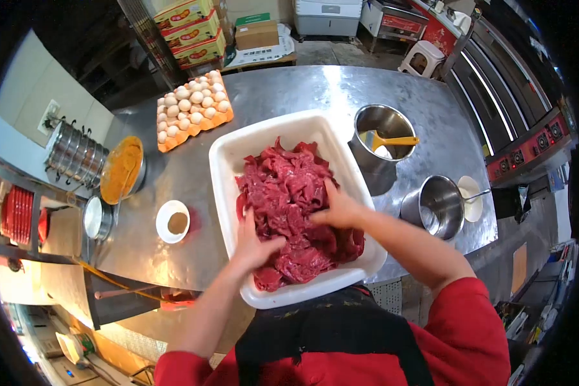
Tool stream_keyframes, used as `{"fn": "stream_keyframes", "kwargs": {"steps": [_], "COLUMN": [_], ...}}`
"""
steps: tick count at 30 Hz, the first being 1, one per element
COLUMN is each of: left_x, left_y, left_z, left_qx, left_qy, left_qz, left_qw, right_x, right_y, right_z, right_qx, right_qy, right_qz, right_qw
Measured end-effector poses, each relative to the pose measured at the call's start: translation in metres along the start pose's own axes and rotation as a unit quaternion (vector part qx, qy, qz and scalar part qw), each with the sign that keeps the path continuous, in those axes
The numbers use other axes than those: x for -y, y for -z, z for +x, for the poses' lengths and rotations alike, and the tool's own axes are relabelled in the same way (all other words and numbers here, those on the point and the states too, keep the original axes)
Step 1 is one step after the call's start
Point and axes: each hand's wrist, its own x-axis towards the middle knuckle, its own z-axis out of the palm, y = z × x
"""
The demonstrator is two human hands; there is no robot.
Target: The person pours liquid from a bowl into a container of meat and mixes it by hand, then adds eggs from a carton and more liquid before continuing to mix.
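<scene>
A white plastic tub [226, 186] holds a heap of sliced raw red meat [288, 183]. My left hand [253, 247] is at the near left side of the heap, its thumb stretched over the slices and its other fingers partly sunk in them. On the right side, my right hand [338, 210] grips the meat, with the thumb pointing inward and the fingertips partly hidden among the slices. Both hands touch the meat inside the tub.
An egg tray [162, 143] stands behind left on the steel table [270, 87]. Left are a small bowl of brown powder [178, 223] and a basin of orange-brown mixture [121, 170]. Two steel pots [367, 154] [441, 207] stand right, one with a yellow-handled tool [397, 141].
</scene>
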Motion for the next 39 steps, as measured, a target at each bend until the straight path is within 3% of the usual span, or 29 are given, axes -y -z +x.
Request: {"fn": "stream_keyframes", "kwargs": {"steps": [1, 2, 3, 4, 5, 6, 8, 10, 12, 14, 16, 19, 20, 22, 24, 25, 27, 28, 29, 31, 33, 36, 38, 39], "left_x": [0.005, 0.029, 0.016, -0.005, -0.027, -0.046, -0.059, -0.055, -0.09, -0.116, -0.119, -0.09, -0.073, -0.066, -0.07, -0.057, -0.059, -0.053, -0.053, -0.05, -0.034, -0.033, 0.001, 0.008], "left_y": [-0.013, -0.034, -0.041, -0.043, -0.039, -0.034, -0.028, -0.016, 0.007, 0.025, 0.032, 0.024, 0.02, 0.016, 0.027, 0.028, 0.039, 0.04, 0.042, 0.041, 0.034, 0.034, 0.031, 0.023], "left_z": [-0.019, -0.031, -0.033, -0.027, -0.017, -0.01, 0.004, 0.011, 0.017, 0.022, 0.023, 0.012, 0.004, -0.006, -0.006, -0.001, 0.009, 0.016, 0.026, 0.04, 0.063, 0.103, 0.134, 0.141], "left_qx": [0.02, -0.013, -0.022, -0.033, -0.024, -0.014, -0.036, -0.017, 0.004, 0.007, 0.026, 0.043, 0.046, 0.064, 0.054, 0.014, -0.05, -0.092, -0.09, -0.135, -0.123, -0.092, -0.06, -0.039], "left_qy": [0.088, 0.163, 0.229, 0.284, 0.299, 0.316, 0.312, 0.164, 0.071, 0.075, 0.041, -0.011, -0.105, -0.124, -0.018, -0.007, 0.017, 0.028, 0.022, 0.031, 0.022, 0.006, 0.013, 0.087], "left_qz": [-0.12, -0.08, -0.222, -0.359, -0.428, -0.493, -0.469, -0.405, -0.432, -0.488, -0.472, -0.148, 0.102, 0.201, 0.023, -0.023, -0.056, -0.093, -0.087, -0.02, 0.015, 0.12, 0.164, 0.051], "left_qw": [0.989, 0.983, 0.947, 0.889, 0.853, 0.81, 0.825, 0.899, 0.899, 0.869, 0.88, 0.988, 0.988, 0.969, 0.998, 1.0, 0.997, 0.991, 0.992, 0.99, 0.992, 0.988, 0.985, 0.994], "right_x": [0.004, 0.01, 0.008, 0.007, 0.012, 0.06, 0.054, 0.073, 0.09, 0.098, 0.091, 0.105, 0.109, 0.109, 0.095, 0.086, 0.082, 0.104, 0.107, 0.12, 0.112, 0.076, 0.043, 0.036], "right_y": [-0.004, -0.007, -0.024, -0.039, -0.046, -0.015, -0.039, -0.016, 0.015, 0.037, 0.048, 0.071, 0.076, 0.078, 0.072, 0.063, 0.023, 0.012, -0.015, -0.03, -0.05, -0.049, -0.039, -0.026], "right_z": [-0.018, -0.035, -0.044, -0.046, -0.039, -0.061, -0.046, -0.051, -0.048, -0.035, -0.011, 0.004, 0.009, 0.036, 0.074, 0.091, 0.098, 0.07, 0.063, 0.018, -0.017, -0.055, -0.062, -0.064], "right_qx": [0.031, 0.065, 0.068, 0.077, 0.084, 0.196, 0.136, 0.144, 0.144, 0.091, 0.037, -0.015, -0.031, -0.035, -0.051, -0.057, -0.046, 0.026, 0.013, 0.077, 0.127, 0.183, 0.184, 0.175], "right_qy": [-0.03, -0.059, -0.065, -0.103, -0.133, -0.195, -0.133, -0.026, 0.019, 0.129, 0.144, 0.136, 0.13, 0.113, 0.12, 0.138, 0.109, 0.034, 0.046, 0.156, 0.267, 0.361, 0.337, 0.308], "right_qz": [0.042, 0.083, 0.084, 0.183, 0.276, 0.427, 0.482, 0.532, 0.509, 0.441, 0.428, 0.386, 0.383, 0.337, 0.169, 0.047, -0.064, -0.148, -0.193, -0.245, -0.269, -0.267, -0.274, -0.275], "right_qw": [0.998, 0.993, 0.992, 0.975, 0.948, 0.861, 0.855, 0.834, 0.849, 0.884, 0.891, 0.912, 0.914, 0.934, 0.977, 0.988, 0.991, 0.988, 0.98, 0.954, 0.917, 0.875, 0.882, 0.894]}}
